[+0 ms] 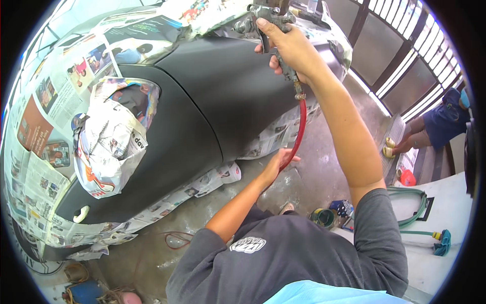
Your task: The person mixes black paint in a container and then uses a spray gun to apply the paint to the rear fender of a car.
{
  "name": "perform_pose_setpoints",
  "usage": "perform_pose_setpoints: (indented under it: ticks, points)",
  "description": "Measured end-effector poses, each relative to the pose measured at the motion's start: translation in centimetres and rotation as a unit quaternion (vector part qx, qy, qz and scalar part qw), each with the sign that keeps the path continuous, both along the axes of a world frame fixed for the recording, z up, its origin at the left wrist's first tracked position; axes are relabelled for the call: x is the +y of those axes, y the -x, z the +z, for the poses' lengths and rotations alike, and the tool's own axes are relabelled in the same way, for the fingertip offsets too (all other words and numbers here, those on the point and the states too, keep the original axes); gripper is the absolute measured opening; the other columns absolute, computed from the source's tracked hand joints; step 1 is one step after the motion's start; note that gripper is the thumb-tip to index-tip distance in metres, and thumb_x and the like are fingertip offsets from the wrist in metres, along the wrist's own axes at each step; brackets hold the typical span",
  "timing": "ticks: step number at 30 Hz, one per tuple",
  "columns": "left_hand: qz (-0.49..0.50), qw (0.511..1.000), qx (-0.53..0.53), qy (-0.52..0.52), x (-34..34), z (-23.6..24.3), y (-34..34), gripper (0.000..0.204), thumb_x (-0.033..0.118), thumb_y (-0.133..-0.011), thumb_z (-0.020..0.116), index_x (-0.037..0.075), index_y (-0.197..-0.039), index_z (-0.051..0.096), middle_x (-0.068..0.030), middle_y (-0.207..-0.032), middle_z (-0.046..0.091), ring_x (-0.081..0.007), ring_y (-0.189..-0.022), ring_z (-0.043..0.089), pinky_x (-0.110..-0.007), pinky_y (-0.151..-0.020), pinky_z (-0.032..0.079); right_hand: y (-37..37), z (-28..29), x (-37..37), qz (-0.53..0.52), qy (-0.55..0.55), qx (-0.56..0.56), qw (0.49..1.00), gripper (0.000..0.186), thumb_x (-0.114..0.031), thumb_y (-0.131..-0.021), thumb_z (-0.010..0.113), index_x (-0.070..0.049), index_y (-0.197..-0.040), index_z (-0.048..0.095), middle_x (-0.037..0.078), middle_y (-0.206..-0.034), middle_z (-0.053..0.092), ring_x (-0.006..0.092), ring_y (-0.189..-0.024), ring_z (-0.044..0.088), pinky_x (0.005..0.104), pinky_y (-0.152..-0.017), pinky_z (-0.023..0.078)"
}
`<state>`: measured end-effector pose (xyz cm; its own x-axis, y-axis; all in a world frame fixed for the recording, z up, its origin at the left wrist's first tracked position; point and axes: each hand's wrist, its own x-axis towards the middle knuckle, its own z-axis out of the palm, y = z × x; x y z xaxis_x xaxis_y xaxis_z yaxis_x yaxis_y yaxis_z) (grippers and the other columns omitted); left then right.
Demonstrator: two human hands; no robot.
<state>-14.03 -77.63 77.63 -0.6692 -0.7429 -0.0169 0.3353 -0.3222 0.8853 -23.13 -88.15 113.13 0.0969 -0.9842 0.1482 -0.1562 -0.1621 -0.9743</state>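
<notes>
My right hand is raised at the top of the view, wrapped round the grip of a metal spray gun. Its thumb lies over the back of the gun, with fingers by the trigger. A red hose runs from the bottom of the grip down to my left hand. There the hose passes between thumb and fingers, loosely held, with a fingertip sticking out beyond it. Before me stands a car with matte black panels. Newspaper masking covers its windows and lower edge, and more paper wraps the side mirror.
Another person is at the right, by steps. A green hose hangs near a white ledge, with an open can on the floor below. A blue tank stands at the lower left. Barred gates line the upper right.
</notes>
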Motion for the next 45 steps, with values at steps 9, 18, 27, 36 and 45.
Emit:
perform_pose_setpoints:
  ticks: [9, 18, 27, 36, 45]
  points:
    - [0.076, 0.956, -0.15, 0.239, 3.8, -0.3, -4.4, 0.066, -0.003, -0.085, 0.057, -0.001, -0.148, 0.039, -0.0156, -0.145, 0.055, -0.0253, -0.144, 0.045, -0.038, -0.121, 0.03, -3.1, -1.6, 1.9, -0.042, 0.05, -0.046, 0.997, 0.048, -0.047, -0.098, 0.064, -0.002, -0.115, 0.063, 0.01, -0.085, 0.068, 0.014, -0.048, 0.06, 0.0273, -0.042, 0.048]
    - [0.045, 0.956, -0.249, 0.148, 6.6, -4.7, -4.2, 0.033, 0.013, -0.104, 0.055, 0.003, -0.135, 0.051, -0.0095, -0.132, 0.068, -0.0215, -0.126, 0.062, -0.034, -0.108, 0.044, -2.6, -2.6, -0.5, -0.026, 0.044, -0.006, 0.999, 0.053, -0.054, -0.097, 0.064, -0.006, -0.12, 0.061, 0.008, -0.087, 0.068, 0.0104, -0.05, 0.057, 0.027, -0.044, 0.048]
    - [0.101, 0.98, -0.138, 0.101, 12.3, 1.2, -3.0, 0.033, 0.01, -0.105, 0.053, 0.002, -0.137, 0.051, -0.0118, -0.134, 0.067, -0.019, -0.129, 0.059, -0.033, -0.11, 0.042, -6.6, 0.7, -3.3, 0.057, 0.021, 0.042, 0.997, 0.051, -0.054, -0.096, 0.064, -0.009, -0.121, 0.063, 0.004, -0.089, 0.068, 0.0069, -0.054, 0.056, 0.0247, -0.045, 0.047]
    - [0.125, 0.968, -0.169, 0.136, 12.9, 5.6, -4.5, 0.029, 0.013, -0.104, 0.056, 0.002, -0.132, 0.058, -0.0076, -0.129, 0.07, -0.0146, -0.118, 0.062, -0.032, -0.101, 0.047, -9.5, 1.7, -5.4, 0.11, 0.062, -0.011, 0.992, 0.043, -0.051, -0.101, 0.058, -0.01, -0.109, 0.069, 0.005, -0.074, 0.058, 0.013, -0.049, 0.051, 0.0282, -0.041, 0.042]
    - [0.038, 0.978, -0.156, 0.13, 12.4, 4.8, -3.8, 0.032, 0.015, -0.105, 0.056, 0.002, -0.133, 0.058, -0.0069, -0.13, 0.069, -0.0153, -0.12, 0.062, -0.032, -0.102, 0.047, 0.4, -0.2, -6.1, -0.042, 0.037, 0.025, 0.998, 0.037, -0.043, -0.101, 0.062, -0.007, -0.108, 0.071, 0.003, -0.068, 0.056, 0.0128, -0.048, 0.05, 0.0285, -0.041, 0.041]
